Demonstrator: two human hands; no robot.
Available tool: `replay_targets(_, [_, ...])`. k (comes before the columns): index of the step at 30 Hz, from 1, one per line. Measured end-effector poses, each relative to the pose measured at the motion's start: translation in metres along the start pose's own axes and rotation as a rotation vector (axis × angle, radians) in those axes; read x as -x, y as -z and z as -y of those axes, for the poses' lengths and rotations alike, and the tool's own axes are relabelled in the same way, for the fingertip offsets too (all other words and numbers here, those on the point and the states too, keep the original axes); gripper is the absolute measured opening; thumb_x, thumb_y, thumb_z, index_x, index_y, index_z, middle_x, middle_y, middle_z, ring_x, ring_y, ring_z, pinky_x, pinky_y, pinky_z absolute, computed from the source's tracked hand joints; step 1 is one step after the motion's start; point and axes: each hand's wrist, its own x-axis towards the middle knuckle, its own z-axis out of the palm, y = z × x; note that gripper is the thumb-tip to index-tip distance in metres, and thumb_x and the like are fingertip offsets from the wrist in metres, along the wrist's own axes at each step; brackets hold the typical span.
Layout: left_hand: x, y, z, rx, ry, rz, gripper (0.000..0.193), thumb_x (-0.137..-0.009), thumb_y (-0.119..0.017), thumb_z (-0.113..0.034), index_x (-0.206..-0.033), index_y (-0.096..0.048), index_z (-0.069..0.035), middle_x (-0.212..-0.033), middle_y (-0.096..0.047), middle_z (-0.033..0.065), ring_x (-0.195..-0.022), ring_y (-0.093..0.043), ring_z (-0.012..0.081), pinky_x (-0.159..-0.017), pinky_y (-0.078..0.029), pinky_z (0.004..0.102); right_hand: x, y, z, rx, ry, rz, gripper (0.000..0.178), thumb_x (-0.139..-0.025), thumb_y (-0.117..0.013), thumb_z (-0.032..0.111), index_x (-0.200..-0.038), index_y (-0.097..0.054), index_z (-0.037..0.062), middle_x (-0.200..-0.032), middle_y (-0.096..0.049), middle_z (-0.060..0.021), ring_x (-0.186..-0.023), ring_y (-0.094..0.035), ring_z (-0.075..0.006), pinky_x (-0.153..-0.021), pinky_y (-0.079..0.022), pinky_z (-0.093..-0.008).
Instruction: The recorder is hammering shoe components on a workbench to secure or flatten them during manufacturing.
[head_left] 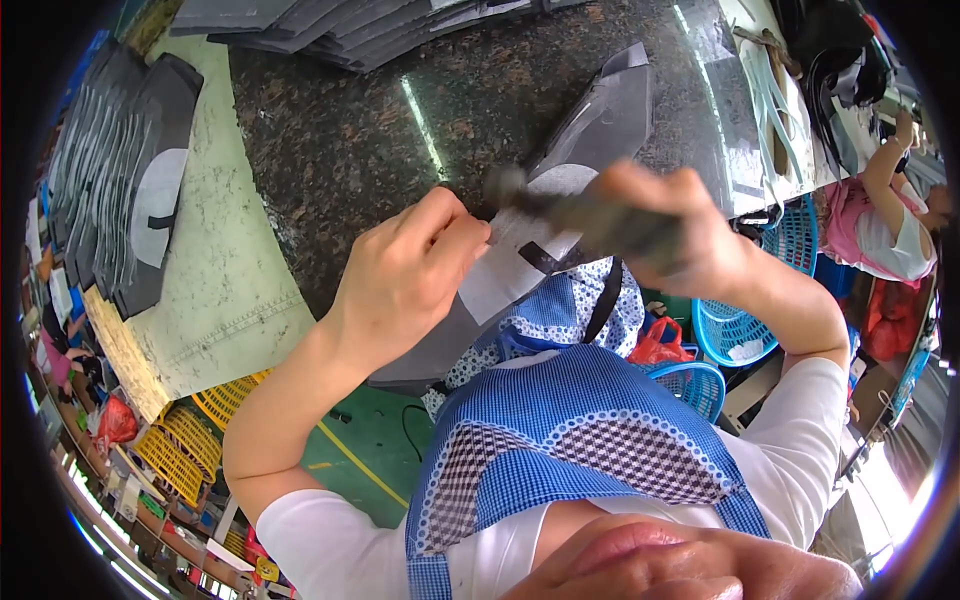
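A long dark grey panel lies slantwise over the near edge of a speckled stone slab. On it is a rounded, lighter grey patch with a small black tab. My left hand is at the patch's left edge, its fingers closed in a pinch; what lies between them is hidden. My right hand is wrapped round a dark hammer, smeared by motion. The hammer's rounded head is above the panel, close to my left fingertips.
Stacked dark grey panels lie at the slab's far edge. More panels with a pale patch stand on the pale board at left. Blue baskets and a red bag are below right; another person works at far right.
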Motion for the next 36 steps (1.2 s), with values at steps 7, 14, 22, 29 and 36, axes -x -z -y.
replay_targets(7, [-0.038, -0.017, 0.012, -0.144, -0.164, -0.186, 0.017, -0.078, -0.077, -0.005, -0.090, -0.065, -0.002, -0.087, -0.058, 0.0091, -0.070, -0.063, 0.0269, -0.062, -0.052, 0.0364, -0.009, 0.020, -0.007, 0.087, -0.155, -0.114, 0.020, -0.093, -0.067, 0.015, -0.098, -0.052, 0.0027, -0.061, -0.052, -0.0173, -0.052, -0.055, -0.0359, -0.048, -0.043, -0.0406])
replay_targets(14, [-0.029, -0.017, 0.008, -0.019, -0.054, -0.239, 0.019, -0.077, -0.079, -0.008, -0.093, -0.071, -0.002, -0.082, -0.059, 0.0064, -0.070, -0.059, 0.0238, -0.063, -0.050, 0.0380, -0.011, 0.022, -0.009, -0.041, -0.304, -0.101, 0.018, -0.091, -0.067, 0.010, -0.102, -0.053, 0.0038, -0.059, -0.052, -0.0130, -0.052, -0.061, -0.0308, -0.048, -0.044, -0.0395])
replay_targets(22, [-0.043, -0.024, 0.013, -0.265, -0.200, -0.273, 0.017, -0.078, -0.078, -0.012, -0.086, -0.066, -0.004, -0.077, -0.057, 0.0043, -0.071, -0.060, 0.0238, -0.063, -0.048, 0.0358, -0.020, 0.031, -0.009, 0.203, -0.087, -0.090, 0.021, -0.092, -0.067, 0.016, -0.095, -0.049, 0.0055, -0.060, -0.053, -0.0169, -0.057, -0.059, -0.0388, -0.048, -0.044, -0.0465])
replay_targets(29, [-0.029, 0.001, 0.010, 0.107, 0.010, -0.049, 0.019, -0.079, -0.076, -0.009, -0.092, -0.066, 0.000, -0.090, -0.062, 0.0093, -0.083, -0.063, 0.0292, -0.073, -0.051, 0.0377, -0.006, 0.020, 0.003, 0.067, -0.245, -0.004, 0.018, -0.093, -0.066, 0.013, -0.098, -0.050, 0.0040, -0.061, -0.054, -0.0173, -0.057, -0.058, -0.0402, -0.048, -0.043, -0.0448])
replay_targets(36, [-0.014, -0.008, 0.010, -0.039, -0.070, -0.179, 0.012, -0.077, -0.077, -0.007, -0.083, -0.067, -0.003, -0.084, -0.060, 0.0076, -0.075, -0.059, 0.0276, -0.066, -0.049, 0.0380, -0.005, 0.014, 0.018, -0.011, -0.188, 0.102, 0.020, -0.091, -0.067, 0.010, -0.104, -0.052, 0.0037, -0.061, -0.056, -0.0163, -0.058, -0.062, -0.0385, -0.050, -0.045, -0.0447])
